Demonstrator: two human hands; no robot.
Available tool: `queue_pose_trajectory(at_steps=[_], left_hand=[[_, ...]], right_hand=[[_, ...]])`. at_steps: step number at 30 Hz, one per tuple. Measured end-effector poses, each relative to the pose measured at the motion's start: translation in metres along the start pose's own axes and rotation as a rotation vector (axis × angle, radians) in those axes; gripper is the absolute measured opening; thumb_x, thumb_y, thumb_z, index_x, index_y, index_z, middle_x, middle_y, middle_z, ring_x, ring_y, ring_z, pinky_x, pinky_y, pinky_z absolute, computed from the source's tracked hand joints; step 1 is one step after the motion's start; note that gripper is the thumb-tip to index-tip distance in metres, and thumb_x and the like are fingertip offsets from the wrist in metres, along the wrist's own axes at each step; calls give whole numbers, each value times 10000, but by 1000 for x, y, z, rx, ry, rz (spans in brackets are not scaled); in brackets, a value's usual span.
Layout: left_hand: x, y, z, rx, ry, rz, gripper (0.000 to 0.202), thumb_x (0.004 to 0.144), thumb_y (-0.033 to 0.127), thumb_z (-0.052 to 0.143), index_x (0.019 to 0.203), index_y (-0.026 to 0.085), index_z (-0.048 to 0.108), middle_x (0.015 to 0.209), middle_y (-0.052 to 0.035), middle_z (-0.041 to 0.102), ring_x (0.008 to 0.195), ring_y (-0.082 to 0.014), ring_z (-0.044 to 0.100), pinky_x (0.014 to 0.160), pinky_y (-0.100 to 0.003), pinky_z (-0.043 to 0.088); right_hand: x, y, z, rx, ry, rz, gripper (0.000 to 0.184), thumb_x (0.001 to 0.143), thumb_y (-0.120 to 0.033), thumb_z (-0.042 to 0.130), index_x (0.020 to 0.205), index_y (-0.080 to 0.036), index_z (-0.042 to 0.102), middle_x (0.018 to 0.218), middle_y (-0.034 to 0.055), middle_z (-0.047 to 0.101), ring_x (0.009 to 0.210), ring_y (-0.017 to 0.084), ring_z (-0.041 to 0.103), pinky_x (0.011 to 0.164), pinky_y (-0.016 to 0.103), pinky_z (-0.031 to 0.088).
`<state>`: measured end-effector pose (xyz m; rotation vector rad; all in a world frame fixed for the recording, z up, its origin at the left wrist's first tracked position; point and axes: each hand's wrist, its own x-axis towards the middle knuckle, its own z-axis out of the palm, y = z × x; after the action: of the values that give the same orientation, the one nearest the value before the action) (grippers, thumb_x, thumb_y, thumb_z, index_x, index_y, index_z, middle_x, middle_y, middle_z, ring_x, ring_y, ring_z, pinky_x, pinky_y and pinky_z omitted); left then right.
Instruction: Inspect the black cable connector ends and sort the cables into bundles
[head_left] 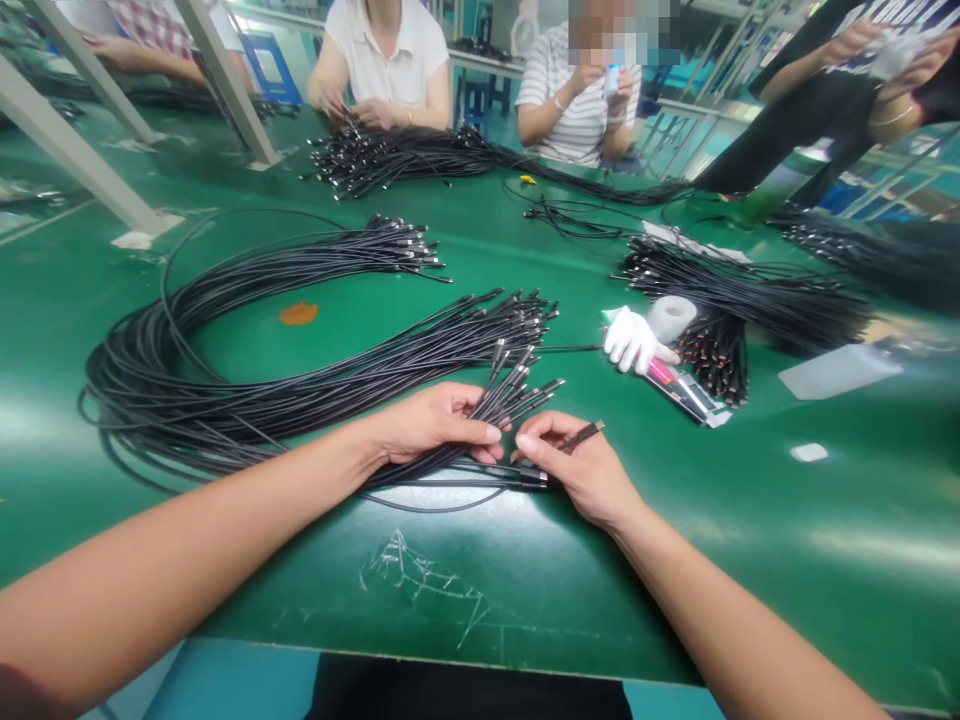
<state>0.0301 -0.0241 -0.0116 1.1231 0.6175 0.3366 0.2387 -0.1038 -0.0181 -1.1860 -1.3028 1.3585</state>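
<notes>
My left hand [442, 425] is closed around a handful of black cables [499, 395], their metal-tipped connectors fanning out past the thumb. Just to its right, my right hand [577, 465] pinches a single cable connector [585, 435] between thumb and fingers, its metal tip pointing right. A few more connectors [534, 480] lie low on the table between the two hands. Behind my left hand a long bundle of black cables [360, 375] curves round to the left in a U. Its other ends [397, 245] rest farther back.
Right of the bundle lie a white glove [628, 340], a roll of clear tape [671, 318] and a pink-and-black packet [679, 388]. More cable piles [750, 285] sit at the right and back [405, 160]. Metal posts [90, 150] stand at left. Several people work across the green table [712, 560].
</notes>
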Motion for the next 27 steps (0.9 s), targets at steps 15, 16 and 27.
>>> queue_pose_trajectory(at_steps=[15, 16, 27], left_hand=[[-5, 4, 15, 276, 45, 41, 300, 633, 228, 858, 738, 148, 589, 655, 80, 516, 589, -65, 449, 541, -178, 339], [-5, 4, 15, 265, 45, 43, 304, 630, 227, 860, 733, 149, 586, 654, 80, 519, 588, -65, 453, 542, -179, 341], [-4, -1, 7, 25, -109, 11, 238, 754, 195, 797, 887, 135, 609, 721, -5, 678, 665, -127, 660, 686, -264, 527]], right_hand=[[2, -3, -1, 59, -64, 19, 206, 789, -388, 789, 826, -187, 764, 792, 41, 739, 676, 150, 615, 673, 298, 481], [2, -3, -1, 54, -68, 19, 210, 793, -392, 785, 821, -185, 760, 778, 39, 731, 671, 152, 611, 667, 300, 478], [2, 0, -1, 22, -29, 28, 228, 751, -385, 816, 778, -177, 727, 736, 27, 693, 662, 157, 591, 659, 310, 453]])
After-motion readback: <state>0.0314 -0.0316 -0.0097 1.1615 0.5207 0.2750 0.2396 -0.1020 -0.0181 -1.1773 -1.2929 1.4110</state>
